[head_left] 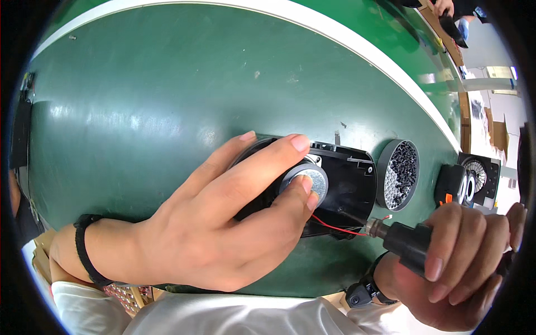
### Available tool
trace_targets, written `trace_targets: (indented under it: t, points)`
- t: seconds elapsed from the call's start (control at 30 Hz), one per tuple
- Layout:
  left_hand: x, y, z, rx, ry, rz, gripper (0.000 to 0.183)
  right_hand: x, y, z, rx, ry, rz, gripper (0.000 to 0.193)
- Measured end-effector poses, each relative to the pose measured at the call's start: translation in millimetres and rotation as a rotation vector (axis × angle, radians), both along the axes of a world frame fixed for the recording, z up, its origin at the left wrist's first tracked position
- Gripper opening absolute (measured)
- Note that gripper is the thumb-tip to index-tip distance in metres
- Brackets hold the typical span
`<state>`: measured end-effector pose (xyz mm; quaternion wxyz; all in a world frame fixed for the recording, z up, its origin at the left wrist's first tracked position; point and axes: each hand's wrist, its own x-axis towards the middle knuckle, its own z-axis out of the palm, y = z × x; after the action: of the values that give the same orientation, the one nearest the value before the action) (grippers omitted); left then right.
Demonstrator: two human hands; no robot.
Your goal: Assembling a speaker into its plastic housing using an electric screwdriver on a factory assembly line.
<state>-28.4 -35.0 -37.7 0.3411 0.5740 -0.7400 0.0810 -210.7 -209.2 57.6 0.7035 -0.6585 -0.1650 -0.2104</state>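
My left hand (234,206) lies over a black plastic housing (349,184), fingertips pressing on a round speaker (320,181) with a silvery metal back. Its fingers are spread across the housing's left part and hide much of it. A red wire (334,226) and a dark one run from the speaker toward a small white plug (388,216). My right hand (463,262) is wrapped around a black power screwdriver (406,244), whose metal nose points left, close to the housing's lower right corner. Where its bit ends is hard to make out.
Right of the housing stands a round dish (382,187) of small black screws (405,164). Beyond it are a black boxy unit (450,183) and a black part with a round grille (479,177). Another person's hand (444,8) shows at the far right. A white edge strip (312,17) borders the green table.
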Motion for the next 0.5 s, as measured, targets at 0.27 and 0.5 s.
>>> trace_targets:
  t: [0.27,0.5]
  points:
    - [0.1,-2.2,-3.4,-0.021,0.045,0.017,0.014,21.1,49.0,-19.6,0.150,0.015,-0.664,0.033]
    - [0.5,-2.3,-5.3,-0.037,0.050,0.011,0.014,18.8,49.3,-19.1,0.134,0.061,-0.674,0.033]
